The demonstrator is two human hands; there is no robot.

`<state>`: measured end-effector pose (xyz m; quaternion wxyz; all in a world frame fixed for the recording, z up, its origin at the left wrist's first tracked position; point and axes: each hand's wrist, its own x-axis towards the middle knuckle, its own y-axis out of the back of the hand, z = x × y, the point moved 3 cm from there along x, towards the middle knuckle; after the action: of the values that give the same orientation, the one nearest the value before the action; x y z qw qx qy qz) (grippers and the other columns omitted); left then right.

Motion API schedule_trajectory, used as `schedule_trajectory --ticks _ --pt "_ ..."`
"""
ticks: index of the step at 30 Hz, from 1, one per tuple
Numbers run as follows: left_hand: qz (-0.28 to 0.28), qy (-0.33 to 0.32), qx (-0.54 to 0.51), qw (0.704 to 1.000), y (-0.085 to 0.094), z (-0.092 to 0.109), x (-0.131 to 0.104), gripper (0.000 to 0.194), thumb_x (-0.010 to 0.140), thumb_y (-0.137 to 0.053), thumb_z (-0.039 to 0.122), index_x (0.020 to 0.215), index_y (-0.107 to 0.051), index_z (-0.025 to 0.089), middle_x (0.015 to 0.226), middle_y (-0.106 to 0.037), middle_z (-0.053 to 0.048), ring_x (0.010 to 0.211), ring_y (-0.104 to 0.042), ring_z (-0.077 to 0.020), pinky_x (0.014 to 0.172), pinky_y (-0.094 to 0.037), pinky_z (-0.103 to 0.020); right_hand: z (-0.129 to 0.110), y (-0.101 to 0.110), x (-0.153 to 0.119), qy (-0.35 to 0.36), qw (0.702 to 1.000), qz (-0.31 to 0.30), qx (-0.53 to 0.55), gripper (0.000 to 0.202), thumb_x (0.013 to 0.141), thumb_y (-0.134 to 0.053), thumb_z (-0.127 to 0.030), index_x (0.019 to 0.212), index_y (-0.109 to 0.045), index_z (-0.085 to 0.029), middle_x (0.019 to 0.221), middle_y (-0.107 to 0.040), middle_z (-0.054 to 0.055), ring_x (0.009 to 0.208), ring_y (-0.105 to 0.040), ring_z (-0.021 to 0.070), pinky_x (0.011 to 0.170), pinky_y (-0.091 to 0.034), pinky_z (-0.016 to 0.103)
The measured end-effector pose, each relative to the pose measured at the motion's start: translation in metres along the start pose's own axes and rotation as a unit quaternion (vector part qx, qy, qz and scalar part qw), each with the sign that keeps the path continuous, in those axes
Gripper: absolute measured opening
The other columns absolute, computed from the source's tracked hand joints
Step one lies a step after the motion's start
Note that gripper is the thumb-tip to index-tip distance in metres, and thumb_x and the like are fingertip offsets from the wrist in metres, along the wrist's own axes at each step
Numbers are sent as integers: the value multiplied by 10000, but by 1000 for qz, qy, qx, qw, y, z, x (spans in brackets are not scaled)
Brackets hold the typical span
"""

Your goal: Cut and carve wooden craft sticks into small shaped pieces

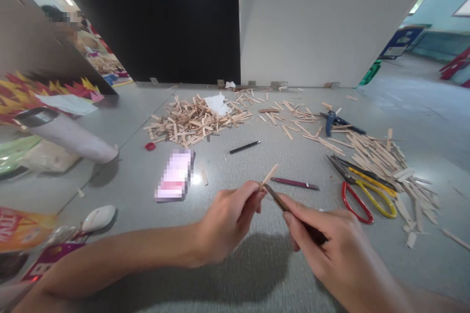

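My left hand pinches a thin wooden stick, which points up and to the right from the fingertips. My right hand is closed around a dark, slim craft knife. The knife's tip touches or nearly touches the lower end of the stick, just beside my left fingertips. Behind the knife lies a dark red pen-shaped tool. A black pen-like tool rests farther back on the grey table.
A heap of wooden sticks lies at the back left, more sticks at the right. Scissors with red and yellow handles and blue-handled cutters lie right. Left are a phone, a mouse and a tube. Upright boards stand behind.
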<state>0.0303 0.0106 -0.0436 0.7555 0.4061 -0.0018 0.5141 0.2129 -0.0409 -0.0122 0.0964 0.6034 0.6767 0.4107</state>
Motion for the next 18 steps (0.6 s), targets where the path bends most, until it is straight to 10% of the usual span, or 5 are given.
schedule_trajectory --ticks 3,8,18 --pt "-57 103 -162 980 0 4 4 400 1139 -415 351 846 -629 182 524 -489 74 389 -438 -73 418 -339 -181 2 -7 0 0 1000 17 17 401 1050 -512 -206 1260 -816 -50 502 -585 -39 346 -456 114 340 -396 218" --pt "-80 189 -346 915 -3 6 6 414 1104 -491 482 934 -659 144 927 -783 -120 487 -612 -86 407 -372 -177 4 -16 -4 56 996 62 -12 396 1062 -487 -152 1306 -768 -17 634 -756 27 412 -613 130 447 -527 221" --pt "-99 217 -418 876 -5 4 10 467 1033 -610 590 939 -696 141 757 -731 -78 580 -712 -162 429 -463 -192 7 -20 -7 161 970 76 -164 415 1166 -382 -167 1290 -726 30 582 -708 -13 400 -613 118 417 -469 263"
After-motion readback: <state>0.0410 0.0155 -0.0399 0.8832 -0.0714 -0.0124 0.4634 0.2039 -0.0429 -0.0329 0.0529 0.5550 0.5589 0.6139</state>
